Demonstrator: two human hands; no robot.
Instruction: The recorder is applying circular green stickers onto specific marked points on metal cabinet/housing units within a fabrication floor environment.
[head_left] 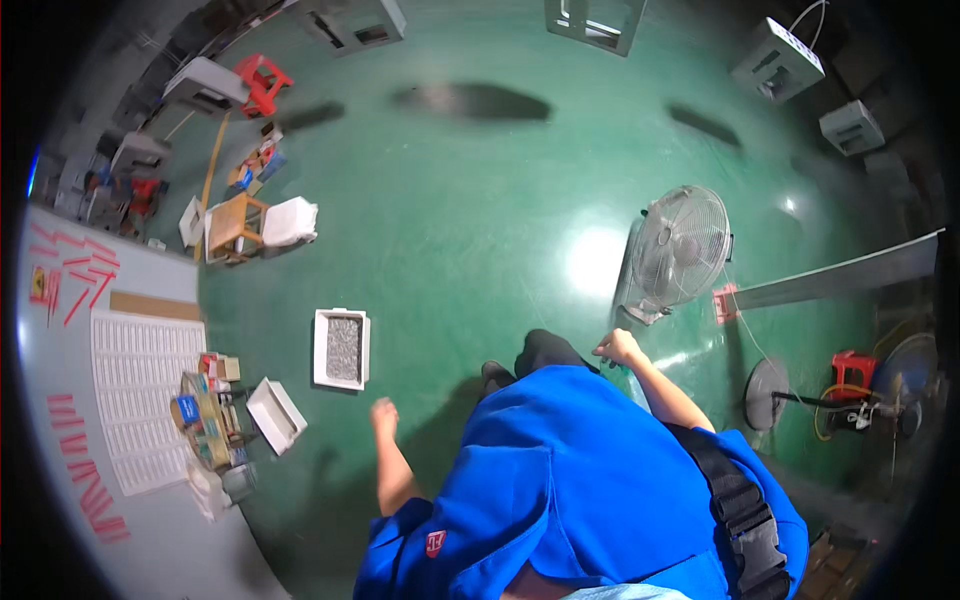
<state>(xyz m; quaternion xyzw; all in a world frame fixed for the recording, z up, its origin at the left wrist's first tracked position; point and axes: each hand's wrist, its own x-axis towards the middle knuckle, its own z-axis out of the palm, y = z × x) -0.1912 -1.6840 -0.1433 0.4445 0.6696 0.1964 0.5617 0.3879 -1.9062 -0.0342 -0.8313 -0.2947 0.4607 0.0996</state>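
Note:
My left hand (384,415) hangs out to the left, just below a white tray (364,350) filled with small grey pieces that stands on the floor. It looks loosely curled but is smeared, and I see no object in it. In front of my body on the right, my right hand (618,347) is closed, thumb and fingers drawn together. A pale translucent thing (637,392) shows beside its wrist; whether the hand holds it I cannot tell. The nearest large object to that hand is a grey floor fan (682,243).
A second white tray (277,416) leans by a crowded bench (140,268) on the left. Farther off stand a wooden stool (236,224), a red stool (263,84) and grey metal housings (780,62). A long panel (845,275) and a cable lie right.

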